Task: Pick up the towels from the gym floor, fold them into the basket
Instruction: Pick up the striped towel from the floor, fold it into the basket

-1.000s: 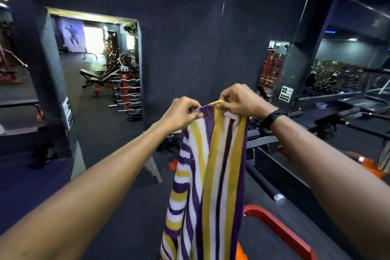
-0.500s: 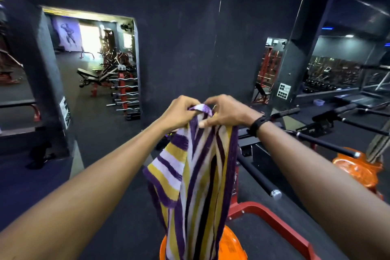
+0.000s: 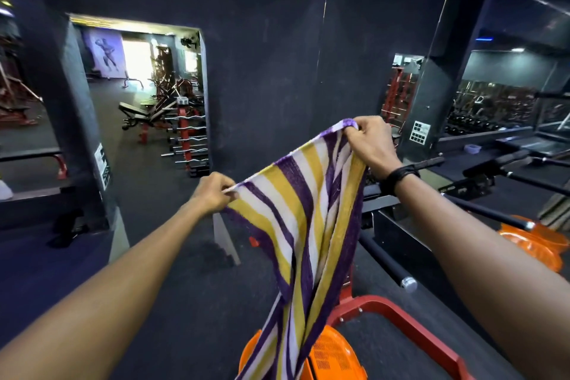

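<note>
Single head-height view, forward and down

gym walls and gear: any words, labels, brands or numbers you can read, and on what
No text can be read.
White sign on the left pillar: print too small.
White grid sign on the right pillar: blurred.
Figure poster in the far room: no legible words.
Striped towel: no label visible.

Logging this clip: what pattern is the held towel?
Purple, yellow and white stripes on the towel, clearest in the head view.

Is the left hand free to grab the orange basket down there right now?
Probably not yet. The left hand is pinching a corner of the striped towel, held up high, and the orange basket sits low beneath the hanging cloth, partly covered by it.
</note>
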Demonstrator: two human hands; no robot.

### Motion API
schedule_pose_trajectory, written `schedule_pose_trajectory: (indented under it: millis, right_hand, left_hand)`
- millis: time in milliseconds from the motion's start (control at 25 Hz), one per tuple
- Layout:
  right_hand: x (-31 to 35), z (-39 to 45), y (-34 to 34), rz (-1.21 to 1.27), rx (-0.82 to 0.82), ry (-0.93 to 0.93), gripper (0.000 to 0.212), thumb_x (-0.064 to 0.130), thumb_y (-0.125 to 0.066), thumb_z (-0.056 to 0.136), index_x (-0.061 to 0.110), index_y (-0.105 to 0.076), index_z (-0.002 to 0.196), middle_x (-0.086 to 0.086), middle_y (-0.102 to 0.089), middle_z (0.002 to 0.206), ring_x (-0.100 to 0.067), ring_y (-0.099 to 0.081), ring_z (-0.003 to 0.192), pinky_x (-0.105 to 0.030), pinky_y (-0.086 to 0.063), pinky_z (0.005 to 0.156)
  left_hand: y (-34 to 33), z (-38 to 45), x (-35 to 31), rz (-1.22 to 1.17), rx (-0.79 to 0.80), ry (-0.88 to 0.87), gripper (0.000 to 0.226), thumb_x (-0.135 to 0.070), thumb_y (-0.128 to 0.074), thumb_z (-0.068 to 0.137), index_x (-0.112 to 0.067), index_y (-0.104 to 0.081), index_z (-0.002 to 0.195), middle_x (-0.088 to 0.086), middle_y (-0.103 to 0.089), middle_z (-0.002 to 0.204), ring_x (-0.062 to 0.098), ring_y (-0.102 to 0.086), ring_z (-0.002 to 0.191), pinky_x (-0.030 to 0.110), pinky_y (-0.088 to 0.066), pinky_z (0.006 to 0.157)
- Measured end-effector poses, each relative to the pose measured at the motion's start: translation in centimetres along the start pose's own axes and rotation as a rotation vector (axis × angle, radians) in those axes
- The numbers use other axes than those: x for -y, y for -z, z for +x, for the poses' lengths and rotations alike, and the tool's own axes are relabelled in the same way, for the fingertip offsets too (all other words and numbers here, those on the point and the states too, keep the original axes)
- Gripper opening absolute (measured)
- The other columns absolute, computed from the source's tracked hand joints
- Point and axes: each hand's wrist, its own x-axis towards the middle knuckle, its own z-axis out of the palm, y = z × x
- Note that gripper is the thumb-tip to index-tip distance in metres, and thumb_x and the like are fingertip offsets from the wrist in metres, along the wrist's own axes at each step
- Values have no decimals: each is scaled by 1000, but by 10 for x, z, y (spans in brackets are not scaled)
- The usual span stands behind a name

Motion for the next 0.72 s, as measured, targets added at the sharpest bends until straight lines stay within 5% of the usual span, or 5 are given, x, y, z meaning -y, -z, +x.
schedule_pose_trajectory:
  millis: [120, 240, 360, 520, 720]
  right_hand:
    - [-13, 6, -3, 20, 17, -147, 31, 17, -53, 83, 10, -43, 54, -4, -35, 57, -16, -33, 57, -32, -26, 50]
    - [-14, 0, -18, 73, 244, -294, 33, 22, -61, 69, 18, -36, 48, -2, -33, 52, -17, -29, 52, -30, -23, 49]
    - [-8, -13, -33, 235, 440, -357, 37, 13, -71, 79, 18, -44, 54, -5, -39, 56, -15, -35, 48, -26, -28, 48]
    - [12, -28, -30, 499, 714, -463, 22, 8, -64, 90, 7, -58, 68, -14, -59, 71, -11, -50, 43, -19, -44, 40]
    - [18, -29, -21, 662, 796, -563, 6, -6, -60, 88, -4, -65, 84, -10, -70, 71, -17, -69, 61, -23, -58, 59]
  left_hand:
    - [2, -3, 5, -495, 25, 113, 14, -15, -67, 88, -2, -67, 84, 7, -54, 67, 14, -47, 61, 12, -39, 45]
    - [6, -10, -26, -915, 235, 125, 18, -19, -65, 90, -5, -67, 100, 2, -65, 80, 8, -61, 72, 19, -56, 64]
    - [1, -18, -66, -1053, 328, 111, 16, -20, -58, 94, -7, -67, 90, -1, -69, 72, 7, -64, 68, 22, -56, 67]
    - [-12, -17, -89, -1168, 208, 267, 11, -16, -64, 90, -7, -64, 84, 6, -66, 73, 8, -64, 55, 23, -56, 51]
    - [-19, -23, -97, -1190, 183, 172, 8, 0, -68, 83, -5, -67, 89, 2, -70, 68, 7, -66, 58, 20, -57, 59]
